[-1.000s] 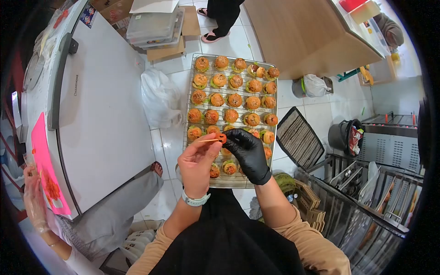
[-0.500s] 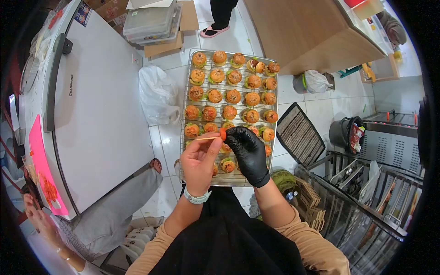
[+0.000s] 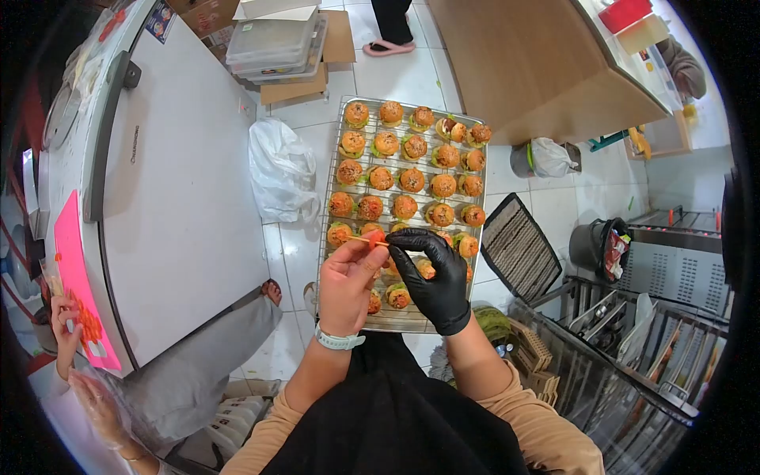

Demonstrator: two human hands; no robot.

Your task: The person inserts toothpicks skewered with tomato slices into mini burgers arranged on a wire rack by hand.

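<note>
Bare and wearing a pale watch, my left hand [image 3: 346,277] pinches a thin wooden toothpick [image 3: 359,237]. A small red piece [image 3: 375,236], which looks like cherry tomato, sits on the toothpick between both hands' fingertips. My right hand [image 3: 438,281], in a black glove, is closed with thumb and forefinger at the red piece and the toothpick's right end; the exact contact is partly hidden. Below the hands lies a metal tray with a wire rack [image 3: 336,310], holding rows of mini burgers [image 3: 411,180] with seeded buns and lettuce. My hands cover some of the nearest burgers.
A white chest freezer [image 3: 190,182] stands left, with another person's hands [image 3: 67,324] beside a pink sheet [image 3: 75,261] of red pieces. A plastic bag [image 3: 281,174], a striped mat [image 3: 522,245] and a dish rack [image 3: 633,340] surround the tray. Someone's sandalled foot [image 3: 388,47] is beyond.
The red piece now sits further along the toothpick, whose end shows on the right. The view has shifted slightly. At the far left, the other person's hands have moved to the pink sheet's edge.
</note>
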